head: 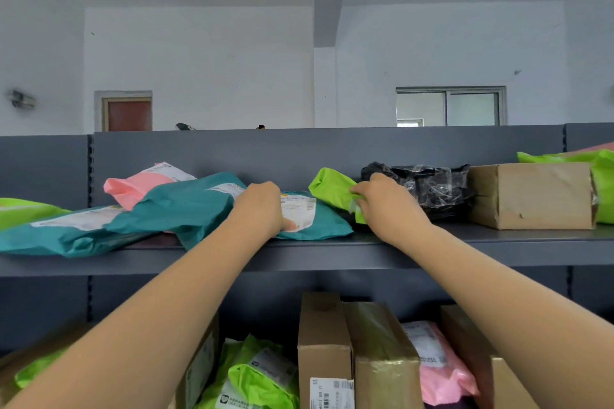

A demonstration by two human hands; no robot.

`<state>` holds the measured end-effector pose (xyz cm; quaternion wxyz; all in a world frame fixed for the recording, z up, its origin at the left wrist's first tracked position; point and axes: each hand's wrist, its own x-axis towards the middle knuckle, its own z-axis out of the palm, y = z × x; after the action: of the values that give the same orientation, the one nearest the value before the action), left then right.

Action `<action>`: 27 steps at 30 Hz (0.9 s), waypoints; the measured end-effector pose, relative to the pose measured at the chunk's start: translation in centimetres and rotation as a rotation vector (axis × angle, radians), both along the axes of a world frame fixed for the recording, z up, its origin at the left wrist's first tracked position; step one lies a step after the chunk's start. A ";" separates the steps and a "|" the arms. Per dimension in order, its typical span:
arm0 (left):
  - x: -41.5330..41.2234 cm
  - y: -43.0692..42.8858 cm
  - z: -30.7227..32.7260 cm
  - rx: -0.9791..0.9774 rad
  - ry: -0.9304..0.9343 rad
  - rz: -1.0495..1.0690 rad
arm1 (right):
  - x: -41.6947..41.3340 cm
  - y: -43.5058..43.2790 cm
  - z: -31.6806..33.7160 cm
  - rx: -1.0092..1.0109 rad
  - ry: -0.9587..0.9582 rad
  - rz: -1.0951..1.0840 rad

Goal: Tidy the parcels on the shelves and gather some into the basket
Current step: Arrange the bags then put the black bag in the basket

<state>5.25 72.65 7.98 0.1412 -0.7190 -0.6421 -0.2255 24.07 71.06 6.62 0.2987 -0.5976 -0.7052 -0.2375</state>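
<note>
At the far left of the top shelf (498, 242) lies a green bag (23, 209), and a long teal bag (66, 232) lies next to it. A pink bag (139, 186) leans on the back wall. In front of it is a big teal bag (192, 206) with a white label. The left hand (262, 206) lies on that label, fingers bent down over the bag and thumb pressed on it. The two hands are apart. The right hand (385, 206) grips the edge of a small green bag (332, 189). Just behind it is a black bag (432, 189), then a brown box (531, 196). On the shelf below stand more boxes (324, 352), with green and pink bags beside them.
</note>
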 end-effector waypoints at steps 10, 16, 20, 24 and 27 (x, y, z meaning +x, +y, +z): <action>-1.2 -0.6 -1.2 0.190 -0.051 -0.026 | -3.2 -0.3 0.6 0.003 0.159 0.294; 1.3 -0.5 -0.7 0.344 -0.131 -0.425 | 2.3 0.0 2.2 0.165 0.198 0.174; 4.3 0.0 -0.7 0.234 -0.031 -0.526 | 7.9 0.5 3.3 0.073 0.123 -0.030; 6.1 1.2 -1.1 0.081 0.083 -0.452 | 11.9 1.6 4.2 -0.114 -0.101 -0.271; 5.9 2.3 -1.3 0.032 0.079 -0.497 | 12.7 2.1 4.3 -0.267 -0.204 -0.393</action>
<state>11.18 74.99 6.64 0.1179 -0.8608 -0.4359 -0.2350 36.79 73.19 10.95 0.0926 -0.7304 -0.6269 -0.2547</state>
